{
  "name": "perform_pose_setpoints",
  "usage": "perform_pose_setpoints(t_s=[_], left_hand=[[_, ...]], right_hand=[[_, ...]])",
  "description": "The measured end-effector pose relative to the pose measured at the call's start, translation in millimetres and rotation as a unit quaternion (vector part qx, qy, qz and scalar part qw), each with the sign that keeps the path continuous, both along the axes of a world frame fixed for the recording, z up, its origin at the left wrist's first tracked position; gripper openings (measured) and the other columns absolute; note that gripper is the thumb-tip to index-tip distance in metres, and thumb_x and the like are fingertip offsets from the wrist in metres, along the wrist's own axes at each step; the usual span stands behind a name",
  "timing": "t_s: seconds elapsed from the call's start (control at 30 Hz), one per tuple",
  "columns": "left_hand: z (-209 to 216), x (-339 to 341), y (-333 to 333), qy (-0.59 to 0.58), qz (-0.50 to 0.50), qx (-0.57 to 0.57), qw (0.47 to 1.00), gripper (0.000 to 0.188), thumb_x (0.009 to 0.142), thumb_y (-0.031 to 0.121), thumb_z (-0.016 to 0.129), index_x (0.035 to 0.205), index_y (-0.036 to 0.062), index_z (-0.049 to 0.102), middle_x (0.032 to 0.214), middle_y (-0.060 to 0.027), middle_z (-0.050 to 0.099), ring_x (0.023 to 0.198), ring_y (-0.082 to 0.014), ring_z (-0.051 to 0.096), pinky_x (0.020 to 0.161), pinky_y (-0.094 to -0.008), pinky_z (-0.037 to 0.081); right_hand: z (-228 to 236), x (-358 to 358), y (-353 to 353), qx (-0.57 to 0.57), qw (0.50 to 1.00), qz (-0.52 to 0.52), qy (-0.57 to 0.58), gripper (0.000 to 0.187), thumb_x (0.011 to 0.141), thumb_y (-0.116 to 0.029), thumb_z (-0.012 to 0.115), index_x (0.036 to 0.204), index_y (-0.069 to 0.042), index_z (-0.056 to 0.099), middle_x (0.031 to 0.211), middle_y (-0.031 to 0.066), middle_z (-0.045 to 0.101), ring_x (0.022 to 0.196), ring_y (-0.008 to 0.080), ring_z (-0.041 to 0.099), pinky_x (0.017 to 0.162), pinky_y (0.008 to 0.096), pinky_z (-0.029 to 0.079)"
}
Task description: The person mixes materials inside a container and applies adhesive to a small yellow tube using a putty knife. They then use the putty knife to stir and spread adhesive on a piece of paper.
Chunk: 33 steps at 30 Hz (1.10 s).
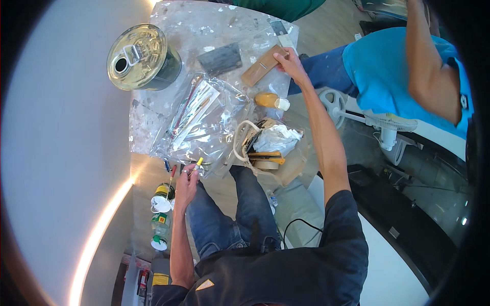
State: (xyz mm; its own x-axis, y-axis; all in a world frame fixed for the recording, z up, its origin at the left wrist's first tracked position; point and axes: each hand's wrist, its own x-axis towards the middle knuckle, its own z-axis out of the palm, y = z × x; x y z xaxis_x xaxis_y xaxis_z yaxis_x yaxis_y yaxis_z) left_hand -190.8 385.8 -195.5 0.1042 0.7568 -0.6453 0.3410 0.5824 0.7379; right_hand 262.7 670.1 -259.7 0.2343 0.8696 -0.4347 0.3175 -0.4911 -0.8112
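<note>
On the far right of the table, my right hand [292, 66] grips the end of a flat brown rectangular board [263, 66], with a short pale mark across its middle. My left hand [187, 184] is at the table's near edge, its fingers pinched round a small slim thing with a yellow tip [199, 162]; the rest is hidden by the fingers. A red-handled tool [173, 171] shows beside that hand; whether the hand touches it I cannot tell. Clear plastic bag [214, 120] lies between the hands, with long thin brushes or sticks [196, 109] inside or under it.
A large metal can [140, 56] stands at the far left. Beyond the bag lies a dark grey slab [220, 58]. An amber bottle [270, 100] and a bag of tools [273, 153] are at the right. Bottles [160, 224] stand below left. Another person [403, 71] is at right.
</note>
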Motion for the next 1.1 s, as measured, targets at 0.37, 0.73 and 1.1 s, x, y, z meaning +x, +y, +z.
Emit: perform_pose_setpoints(t_s=[0.37, 0.73, 1.1], left_hand=[[-46.8, -56.0, 35.0, 0.059, 0.169, 0.114, 0.977, 0.022, 0.101, 0.015, 0.054, 0.117, 0.0003, 0.056, 0.08, -0.006, 0.064, 0.072, -0.0107, 0.058, 0.07, -0.0273, 0.049], [-50.7, -102.3, 45.4, 0.134, 0.353, 0.14, 0.915, 0.021, 0.094, 0.019, 0.067, 0.108, 0.0042, 0.072, 0.083, -0.0005, 0.066, 0.069, -0.0081, 0.052, 0.062, -0.0264, 0.043], [-98.9, -160.7, 49.8, 0.136, 0.3, 0.157, 0.931, 0.022, 0.087, 0.023, 0.074, 0.098, 0.004, 0.072, 0.081, -0.0018, 0.067, 0.073, -0.0085, 0.059, 0.068, -0.0259, 0.048]], right_hand=[[-75.0, 111.3, 30.5, 0.09, 0.91, 0.108, -0.391, 0.066, 0.087, -0.038, 0.071, 0.135, 0.0, 0.047, 0.102, 0.019, 0.069, 0.092, 0.0294, 0.068, 0.081, 0.0395, 0.053], [21.5, 90.8, 6.7, 0.013, 0.972, 0.09, -0.216, 0.033, 0.101, -0.029, 0.05, 0.118, -0.001, 0.056, 0.1, 0.0105, 0.068, 0.076, 0.0169, 0.067, 0.068, 0.0287, 0.051], [248.8, -172.1, -160.8, 0.39, 0.884, -0.161, -0.203, 0.029, 0.1, -0.02, 0.054, 0.106, 0.009, 0.056, 0.097, 0.0215, 0.067, 0.076, 0.0223, 0.065, 0.073, 0.0334, 0.057]])
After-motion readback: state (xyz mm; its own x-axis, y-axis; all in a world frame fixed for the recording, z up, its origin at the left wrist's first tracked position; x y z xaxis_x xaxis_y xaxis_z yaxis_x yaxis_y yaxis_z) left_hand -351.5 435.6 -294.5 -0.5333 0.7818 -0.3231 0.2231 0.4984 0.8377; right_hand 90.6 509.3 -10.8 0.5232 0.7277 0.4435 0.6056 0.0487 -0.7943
